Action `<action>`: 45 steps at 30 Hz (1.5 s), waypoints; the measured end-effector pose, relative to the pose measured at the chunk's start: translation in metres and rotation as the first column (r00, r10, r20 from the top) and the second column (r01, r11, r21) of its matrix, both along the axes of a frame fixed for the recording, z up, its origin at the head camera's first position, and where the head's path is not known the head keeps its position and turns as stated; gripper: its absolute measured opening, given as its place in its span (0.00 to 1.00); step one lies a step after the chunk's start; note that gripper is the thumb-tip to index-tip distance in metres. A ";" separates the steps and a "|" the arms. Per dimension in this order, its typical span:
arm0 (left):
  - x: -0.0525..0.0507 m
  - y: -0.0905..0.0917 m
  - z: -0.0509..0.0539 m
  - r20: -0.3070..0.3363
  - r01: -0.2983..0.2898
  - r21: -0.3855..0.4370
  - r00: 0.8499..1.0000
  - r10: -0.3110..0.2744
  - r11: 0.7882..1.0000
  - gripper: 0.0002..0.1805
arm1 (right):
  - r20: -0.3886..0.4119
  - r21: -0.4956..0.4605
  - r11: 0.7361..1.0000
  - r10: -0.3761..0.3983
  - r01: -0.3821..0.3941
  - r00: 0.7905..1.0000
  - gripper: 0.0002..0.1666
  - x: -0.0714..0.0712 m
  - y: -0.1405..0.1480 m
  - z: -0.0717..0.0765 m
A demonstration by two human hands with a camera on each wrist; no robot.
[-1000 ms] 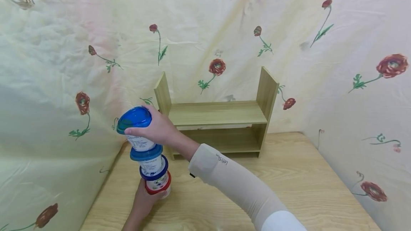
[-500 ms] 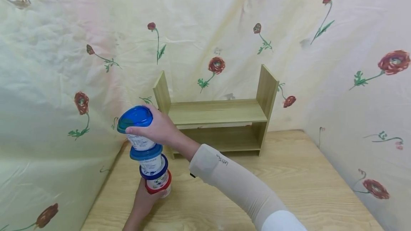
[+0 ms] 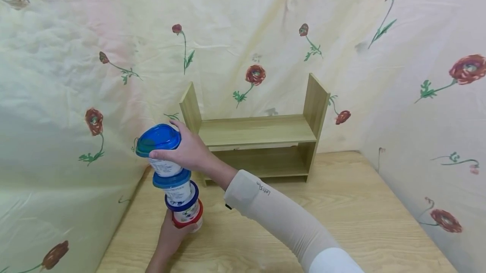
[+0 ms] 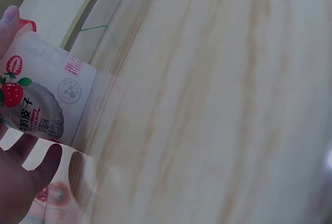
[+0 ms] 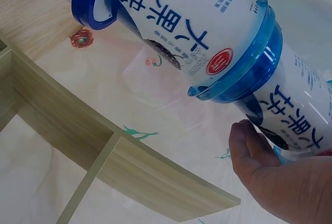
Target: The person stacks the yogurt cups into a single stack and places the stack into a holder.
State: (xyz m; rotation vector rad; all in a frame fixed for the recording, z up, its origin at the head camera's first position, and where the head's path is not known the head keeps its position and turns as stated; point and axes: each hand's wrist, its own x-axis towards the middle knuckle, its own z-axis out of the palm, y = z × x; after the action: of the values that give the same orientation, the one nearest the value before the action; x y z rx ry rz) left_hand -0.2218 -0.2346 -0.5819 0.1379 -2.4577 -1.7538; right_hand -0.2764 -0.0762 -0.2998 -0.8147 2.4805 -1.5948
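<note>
Several lidded yogurt cups stand one on another in a slightly leaning stack at the left of the table. At the top is a cup with a bright blue lid [image 3: 158, 138]; my right hand [image 3: 191, 150] grips it around the lid, thumb on the near side. Under it come a cup with a blue lid [image 3: 171, 179] and one with a dark blue lid [image 3: 182, 199]. The lowest, a strawberry yogurt cup [image 4: 39, 89] with a red lid [image 3: 188, 219], is held by my left hand [image 3: 172, 233]. Whether its base touches the table cannot be told.
Behind the stack and to its right stands a two-tier wooden shelf [image 3: 256, 131], its left side panel close to my right hand. The wood-grain table [image 3: 341, 205] reaches to flower-printed cloth walls [image 3: 235, 32] on the left, back and right.
The head view has tilted slightly, so the shelf and walls sit a little differently. Both hands keep their hold, and the cup stack stays almost where it was.
</note>
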 end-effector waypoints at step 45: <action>0.001 0.003 0.002 0.034 -0.004 0.026 0.999 0.003 1.000 0.65 | -0.283 -0.091 0.919 -0.393 0.384 0.875 0.48 -0.042 0.242 -0.087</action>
State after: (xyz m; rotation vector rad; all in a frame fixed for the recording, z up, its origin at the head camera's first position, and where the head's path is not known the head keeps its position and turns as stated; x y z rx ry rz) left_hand -0.2207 -0.2320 -0.5797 0.1752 -2.4563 -1.7976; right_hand -0.3183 0.1653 -0.3865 -0.6232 2.9990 -1.7433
